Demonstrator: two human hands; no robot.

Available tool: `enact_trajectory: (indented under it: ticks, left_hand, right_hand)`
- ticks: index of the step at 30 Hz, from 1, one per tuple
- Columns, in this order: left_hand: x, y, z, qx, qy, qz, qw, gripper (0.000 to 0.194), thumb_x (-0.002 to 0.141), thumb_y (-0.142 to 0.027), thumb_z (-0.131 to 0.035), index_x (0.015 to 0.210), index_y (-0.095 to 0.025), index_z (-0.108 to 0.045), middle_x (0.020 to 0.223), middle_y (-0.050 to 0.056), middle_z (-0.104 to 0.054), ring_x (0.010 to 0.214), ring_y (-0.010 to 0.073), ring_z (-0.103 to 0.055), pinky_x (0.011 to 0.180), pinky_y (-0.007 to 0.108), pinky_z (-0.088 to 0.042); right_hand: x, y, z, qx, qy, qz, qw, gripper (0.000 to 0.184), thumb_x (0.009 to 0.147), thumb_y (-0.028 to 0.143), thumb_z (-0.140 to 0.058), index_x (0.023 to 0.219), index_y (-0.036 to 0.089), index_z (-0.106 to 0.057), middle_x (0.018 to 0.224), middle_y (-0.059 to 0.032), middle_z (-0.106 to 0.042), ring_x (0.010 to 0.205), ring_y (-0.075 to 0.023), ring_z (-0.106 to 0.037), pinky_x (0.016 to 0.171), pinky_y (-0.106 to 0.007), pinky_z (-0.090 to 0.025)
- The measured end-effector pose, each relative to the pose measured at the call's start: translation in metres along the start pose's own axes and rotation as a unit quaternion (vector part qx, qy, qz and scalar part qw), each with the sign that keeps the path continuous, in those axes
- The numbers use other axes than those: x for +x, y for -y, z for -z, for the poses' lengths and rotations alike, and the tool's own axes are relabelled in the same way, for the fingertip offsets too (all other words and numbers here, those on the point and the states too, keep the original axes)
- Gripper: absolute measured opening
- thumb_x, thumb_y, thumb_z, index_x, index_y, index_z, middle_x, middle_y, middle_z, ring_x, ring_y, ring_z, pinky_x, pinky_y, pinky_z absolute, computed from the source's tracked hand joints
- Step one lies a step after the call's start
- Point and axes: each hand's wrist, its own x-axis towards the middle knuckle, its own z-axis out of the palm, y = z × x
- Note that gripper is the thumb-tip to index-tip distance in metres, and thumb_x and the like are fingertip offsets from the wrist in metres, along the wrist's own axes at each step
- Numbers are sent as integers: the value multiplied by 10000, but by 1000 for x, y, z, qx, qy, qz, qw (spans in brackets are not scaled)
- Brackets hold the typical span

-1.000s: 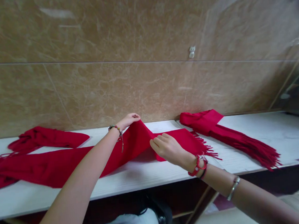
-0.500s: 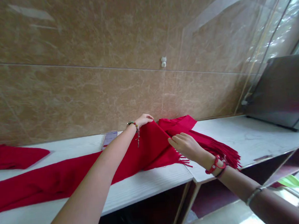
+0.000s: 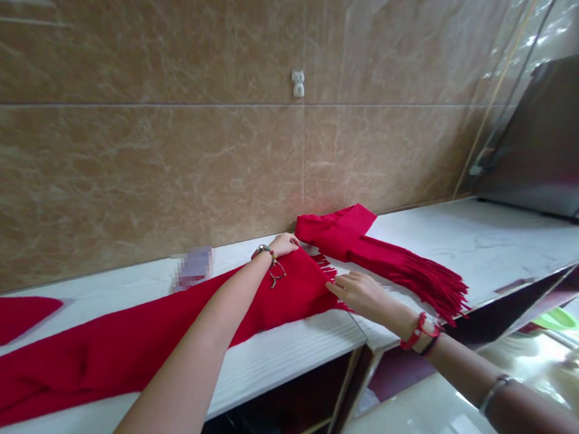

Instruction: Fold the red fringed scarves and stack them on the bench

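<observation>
Left hand (image 3: pixel 284 244), right hand (image 3: pixel 364 296): you pinch the red scarf (image 3: pixel 291 289), mid-frame | pull both sides evenly | smooth it on the bench (image 3: pixel 290 347)

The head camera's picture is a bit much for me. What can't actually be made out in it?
All in the head view:
Long red scarf: its far end is cut off by the left edge, and the left forearm covers part of its length.
Smaller stretch of red cloth beyond it: also cut off by the left edge.
Flat rectangular item: pixelation hides any markings.
Grey boxy unit: cut off by the right edge.
</observation>
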Motion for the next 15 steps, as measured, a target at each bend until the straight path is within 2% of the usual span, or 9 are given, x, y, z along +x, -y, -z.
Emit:
enact_trajectory:
  ticks: [5, 9, 12, 15]
  left_hand:
    - [-6, -7, -9, 76, -10, -5, 997, 244, 748, -138, -534, 957, -117, -658, 957, 94, -665, 859, 194, -606, 762, 250, -445]
    - [-21, -16, -8, 131, -55, -25, 990, 325, 835, -179, -445, 1140, -165, -556, 1154, 103, -570, 1071, 223, -520, 918, 326, -379]
    - [-49, -18, 0, 163, -85, -37, 982, 364, 875, -187, -364, 1225, -202, -464, 1274, 86, -474, 1190, 202, -423, 1001, 340, -301]
    - [-89, -12, 7, 223, -81, -29, 971, 364, 897, -215, -308, 1236, -172, -434, 1344, 105, -410, 1261, 205, -334, 1031, 371, -262]
  right_hand:
    - [1, -5, 3, 49, 45, -8, 998, 171, 824, 69, -476, 895, 160, -601, 730, -37, -610, 628, -155, -564, 578, -283, -397]
    - [10, -11, 20, 117, 74, -33, 990, 169, 870, 202, -474, 873, 182, -642, 736, -41, -619, 692, -149, -574, 617, -247, -416]
    - [30, -17, 29, 146, 35, -94, 984, 284, 915, 273, -389, 897, 170, -654, 811, -71, -616, 795, -162, -569, 715, -253, -430]
    - [62, -14, 19, 160, 9, -159, 974, 308, 920, 263, -357, 1024, 122, -611, 980, -125, -603, 936, -186, -550, 820, -278, -422]
